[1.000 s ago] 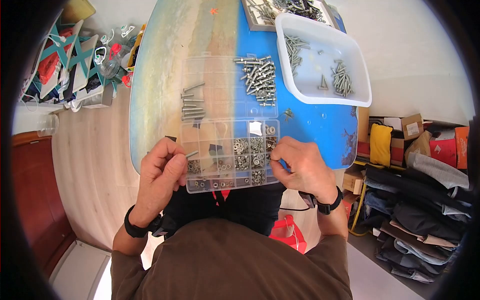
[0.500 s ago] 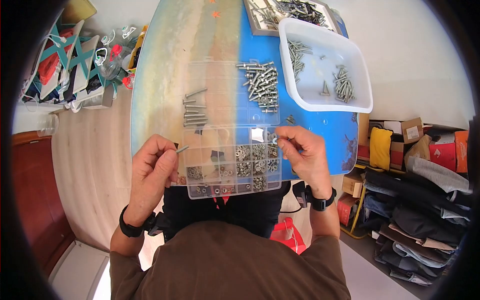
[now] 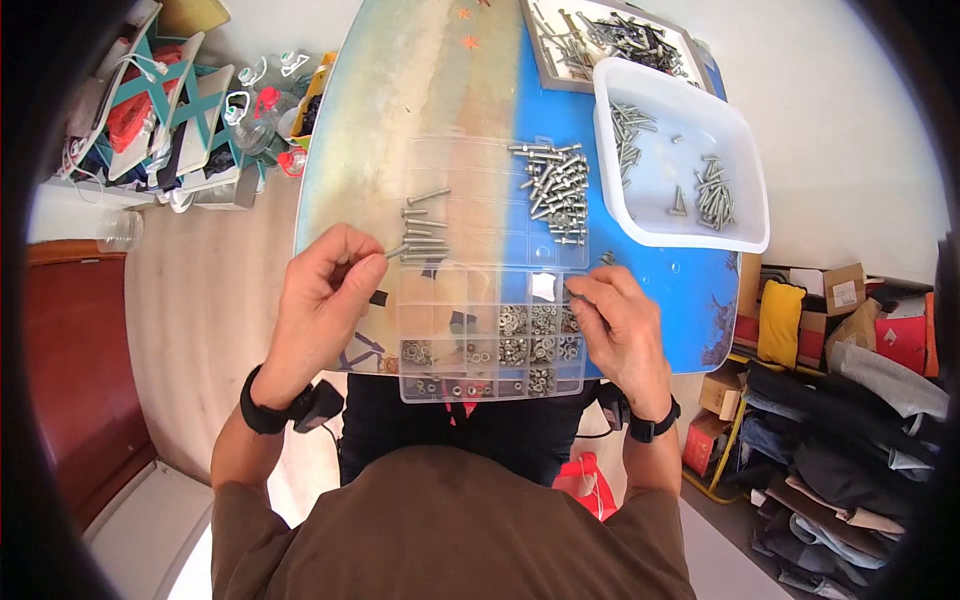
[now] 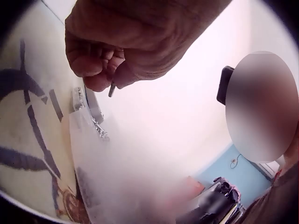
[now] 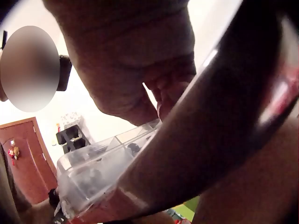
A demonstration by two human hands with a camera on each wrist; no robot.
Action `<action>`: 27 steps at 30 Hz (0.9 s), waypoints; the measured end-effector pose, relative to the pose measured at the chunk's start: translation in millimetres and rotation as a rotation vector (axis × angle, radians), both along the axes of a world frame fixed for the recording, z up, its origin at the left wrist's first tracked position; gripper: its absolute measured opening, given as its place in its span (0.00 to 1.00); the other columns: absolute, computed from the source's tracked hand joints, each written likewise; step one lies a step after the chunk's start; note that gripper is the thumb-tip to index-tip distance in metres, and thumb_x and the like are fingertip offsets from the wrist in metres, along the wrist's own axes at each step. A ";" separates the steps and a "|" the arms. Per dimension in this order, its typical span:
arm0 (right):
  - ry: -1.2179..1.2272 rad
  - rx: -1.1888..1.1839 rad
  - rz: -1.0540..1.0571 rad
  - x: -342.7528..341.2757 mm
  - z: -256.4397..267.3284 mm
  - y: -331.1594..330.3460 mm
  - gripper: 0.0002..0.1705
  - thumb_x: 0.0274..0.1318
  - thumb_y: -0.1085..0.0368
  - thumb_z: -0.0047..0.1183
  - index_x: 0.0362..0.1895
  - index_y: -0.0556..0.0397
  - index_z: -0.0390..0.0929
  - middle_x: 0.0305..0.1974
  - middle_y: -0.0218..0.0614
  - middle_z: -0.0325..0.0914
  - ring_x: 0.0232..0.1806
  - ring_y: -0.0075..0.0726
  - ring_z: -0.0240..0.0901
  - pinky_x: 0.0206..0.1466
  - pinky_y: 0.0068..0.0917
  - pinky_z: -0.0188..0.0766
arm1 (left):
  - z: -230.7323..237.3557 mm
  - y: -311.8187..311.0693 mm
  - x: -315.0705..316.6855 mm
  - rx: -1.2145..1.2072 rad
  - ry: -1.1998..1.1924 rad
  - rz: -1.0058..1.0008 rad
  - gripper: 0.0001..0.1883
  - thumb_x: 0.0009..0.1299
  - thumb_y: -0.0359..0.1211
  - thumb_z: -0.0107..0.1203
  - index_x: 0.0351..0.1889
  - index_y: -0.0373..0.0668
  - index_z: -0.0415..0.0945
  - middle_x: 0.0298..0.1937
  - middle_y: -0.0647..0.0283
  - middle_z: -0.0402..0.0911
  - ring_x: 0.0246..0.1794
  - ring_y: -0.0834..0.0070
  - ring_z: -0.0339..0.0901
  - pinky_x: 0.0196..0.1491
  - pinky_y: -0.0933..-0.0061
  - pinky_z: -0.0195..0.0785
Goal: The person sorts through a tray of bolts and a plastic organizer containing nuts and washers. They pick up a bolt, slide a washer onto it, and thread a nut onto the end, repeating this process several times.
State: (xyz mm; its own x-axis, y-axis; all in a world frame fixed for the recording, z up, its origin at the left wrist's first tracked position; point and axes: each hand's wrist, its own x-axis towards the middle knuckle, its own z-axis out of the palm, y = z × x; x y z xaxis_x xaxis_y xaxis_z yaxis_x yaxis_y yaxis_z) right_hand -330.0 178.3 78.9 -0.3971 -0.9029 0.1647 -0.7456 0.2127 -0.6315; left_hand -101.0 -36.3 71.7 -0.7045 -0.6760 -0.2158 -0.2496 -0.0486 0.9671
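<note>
My left hand (image 3: 328, 295) pinches a small metal bolt (image 3: 395, 251) between thumb and forefinger, beside a row of loose bolts (image 3: 427, 240) in the lid. In the left wrist view the end of that bolt (image 4: 111, 90) sticks out below the fingertips. My right hand (image 3: 628, 335) is at the right side of the clear compartment box (image 3: 425, 325), fingers bent down over its upper right compartment. What lies between those fingertips is hidden, so I cannot tell if they hold anything. Nuts and washers (image 3: 513, 320) fill several compartments.
The box's open lid (image 3: 465, 180) lies flat behind it, with a pile of bolts (image 3: 558, 190) at its right. A white plastic tub (image 3: 665, 228) of screws stands at the back right, before a shallow tray (image 3: 548, 70) of mixed hardware. Bottles (image 3: 255, 125) stand left of the table.
My left hand has moved forward with the bolt, from the box's left side to the bolts in the lid. The right hand has gone from the box's right edge to its upper right compartment.
</note>
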 end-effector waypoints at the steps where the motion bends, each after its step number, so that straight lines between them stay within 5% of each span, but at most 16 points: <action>1: 0.004 -0.006 0.002 0.1 -1.6 2.3 0.12 0.51 0.76 0.61 0.42 0.56 0.82 0.39 0.42 0.79 0.34 0.49 0.79 0.36 0.37 0.76 | -4.4 -4.1 -2.2 -0.055 0.015 -0.032 0.06 0.76 0.32 0.54 0.38 0.39 0.74 0.26 0.76 0.71 0.22 0.91 0.64 0.25 0.86 0.56; 11: -0.058 -0.035 -0.003 -1.1 -6.2 14.5 0.15 0.49 0.77 0.62 0.44 0.56 0.81 0.46 0.42 0.78 0.40 0.50 0.80 0.39 0.37 0.78 | -19.2 -25.5 -35.4 -0.417 0.062 -0.093 0.05 0.72 0.27 0.58 0.42 0.36 0.81 0.28 0.72 0.74 0.27 0.86 0.68 0.30 0.81 0.62; 13: -0.052 -0.038 -0.001 -2.1 -7.2 14.5 0.15 0.49 0.77 0.62 0.44 0.56 0.81 0.46 0.42 0.78 0.41 0.49 0.80 0.39 0.37 0.78 | -16.2 -23.2 -37.2 -0.587 -0.028 -0.088 0.05 0.67 0.25 0.61 0.40 0.38 0.82 0.29 0.60 0.79 0.28 0.71 0.76 0.32 0.73 0.67; 16: -0.048 -0.043 0.004 -3.0 -8.1 13.3 0.15 0.48 0.77 0.62 0.43 0.56 0.81 0.46 0.42 0.78 0.41 0.49 0.80 0.39 0.37 0.79 | -12.2 -18.1 -35.6 -0.672 -0.137 -0.123 0.06 0.65 0.26 0.63 0.39 0.41 0.83 0.30 0.58 0.79 0.27 0.64 0.78 0.32 0.70 0.68; 23: -0.040 -0.052 0.003 -3.7 -9.7 11.8 0.15 0.48 0.77 0.63 0.43 0.56 0.81 0.45 0.40 0.79 0.40 0.48 0.81 0.39 0.36 0.79 | -9.7 -11.0 -34.7 -0.692 -0.194 -0.095 0.08 0.64 0.27 0.62 0.41 0.43 0.83 0.29 0.60 0.79 0.25 0.64 0.77 0.30 0.67 0.69; 25: -0.043 -0.053 0.000 -3.9 -10.4 11.9 0.15 0.48 0.77 0.63 0.42 0.56 0.82 0.45 0.40 0.79 0.40 0.48 0.81 0.39 0.36 0.79 | -11.9 -11.6 -34.3 -0.740 -0.131 -0.133 0.09 0.65 0.23 0.61 0.43 0.38 0.83 0.27 0.61 0.76 0.24 0.76 0.73 0.28 0.75 0.65; 27: -0.046 -0.054 -0.002 -4.0 -10.6 12.0 0.15 0.47 0.77 0.63 0.42 0.56 0.82 0.45 0.40 0.79 0.40 0.48 0.81 0.39 0.36 0.79 | -13.5 -11.9 -33.5 -0.753 -0.123 -0.139 0.09 0.65 0.23 0.61 0.43 0.38 0.83 0.27 0.61 0.76 0.23 0.75 0.73 0.27 0.75 0.65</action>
